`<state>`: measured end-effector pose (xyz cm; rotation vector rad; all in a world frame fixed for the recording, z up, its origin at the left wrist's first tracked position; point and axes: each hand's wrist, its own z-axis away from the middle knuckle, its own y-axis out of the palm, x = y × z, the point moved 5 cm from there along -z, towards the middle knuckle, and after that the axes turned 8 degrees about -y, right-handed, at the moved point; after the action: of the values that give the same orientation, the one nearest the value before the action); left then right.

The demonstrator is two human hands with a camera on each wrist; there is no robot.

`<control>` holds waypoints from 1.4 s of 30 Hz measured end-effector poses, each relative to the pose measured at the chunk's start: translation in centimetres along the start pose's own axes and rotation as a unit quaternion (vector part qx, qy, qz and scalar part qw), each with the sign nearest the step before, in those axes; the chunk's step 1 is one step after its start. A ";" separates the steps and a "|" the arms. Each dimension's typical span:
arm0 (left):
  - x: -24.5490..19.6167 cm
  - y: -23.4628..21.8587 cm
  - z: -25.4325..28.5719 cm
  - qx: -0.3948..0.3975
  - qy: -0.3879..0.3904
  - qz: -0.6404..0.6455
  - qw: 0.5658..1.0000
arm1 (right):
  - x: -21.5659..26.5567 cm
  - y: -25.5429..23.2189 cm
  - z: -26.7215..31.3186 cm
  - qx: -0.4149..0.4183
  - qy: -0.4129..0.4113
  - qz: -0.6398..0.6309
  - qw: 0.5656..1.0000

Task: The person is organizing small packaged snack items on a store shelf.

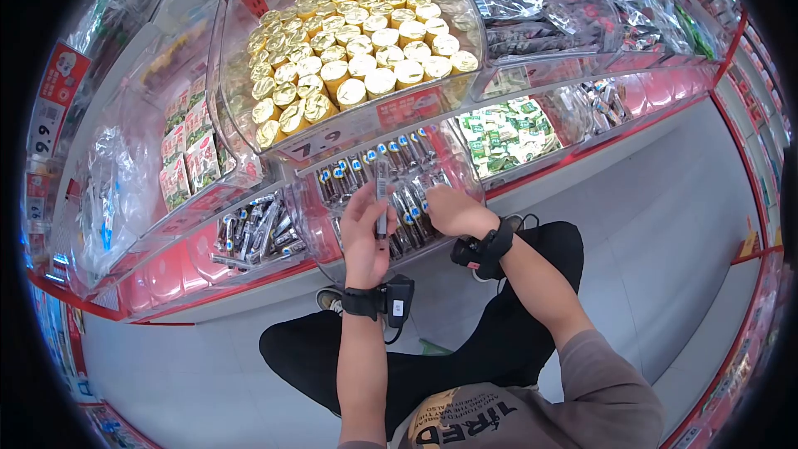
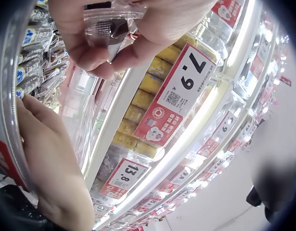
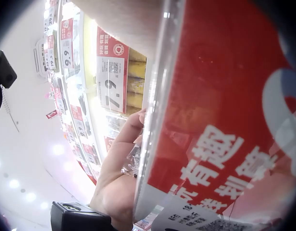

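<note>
Left grip (image 1: 366,237): one slim wrapped stick (image 1: 382,199), pinched by thumb and fingers, far end jutting past them, above a clear bin (image 1: 470,185) of similar sticks (image 1: 403,154). Right grip (image 1: 459,211): fingers bent, at same bin; contents cannot be told. Beyond: gold-topped rolls (image 1: 357,66), "7.9" price card (image 1: 309,146).

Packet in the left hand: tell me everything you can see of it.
The packet is slim and long, in a clear, shiny, plastic-looking wrapper with something dark inside. Print too small to read. The left hand pinches it between thumb and fingers, above similar packets. The right hand is apart from it. Can't tell if it's sealed.
</note>
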<state>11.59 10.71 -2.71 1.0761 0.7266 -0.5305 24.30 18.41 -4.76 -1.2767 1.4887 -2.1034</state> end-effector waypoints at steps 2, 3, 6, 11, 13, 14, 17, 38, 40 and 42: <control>0.0 0.1 0.0 0.006 0.001 -0.013 1.000 | -0.1 0.0 -0.1 0.014 -0.007 0.005 1.000; 0.0 0.1 0.0 0.009 0.001 -0.020 1.000 | -0.1 0.1 -0.1 0.021 -0.010 0.007 1.000; 0.0 0.2 0.0 0.008 -0.001 -0.024 1.000 | -0.4 0.3 -0.2 0.023 -0.011 0.004 1.000; 0.2 0.2 -0.2 0.023 -0.026 -0.010 0.999 | -1.0 1.2 -0.5 0.010 0.042 -0.004 0.999; 0.1 0.4 -0.2 0.024 -0.036 0.014 0.999 | -0.9 0.9 -0.5 -0.004 0.038 -0.001 0.999; 0.2 0.3 -0.1 0.029 -0.037 0.022 0.999 | -0.8 0.6 -0.4 -0.023 0.029 0.000 0.999; 0.3 0.1 -0.2 0.037 -0.037 0.007 0.999 | -0.8 0.2 -0.4 -0.196 0.007 -0.029 0.980; 0.5 1.8 0.4 0.091 0.003 -0.125 0.988 | 1.0 -2.5 0.4 -0.219 -0.053 -0.293 0.929; 0.7 1.5 0.2 0.072 0.026 -0.182 0.980 | 1.6 -3.3 1.0 -0.263 -0.047 -0.145 0.953; 0.9 0.9 -0.4 0.026 0.073 -0.304 0.949 | 2.9 -4.0 1.9 -0.278 -0.027 0.014 0.960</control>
<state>12.73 11.40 -2.95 0.9349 1.1927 -1.0069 25.16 17.10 0.26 -1.4559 2.1506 -1.6654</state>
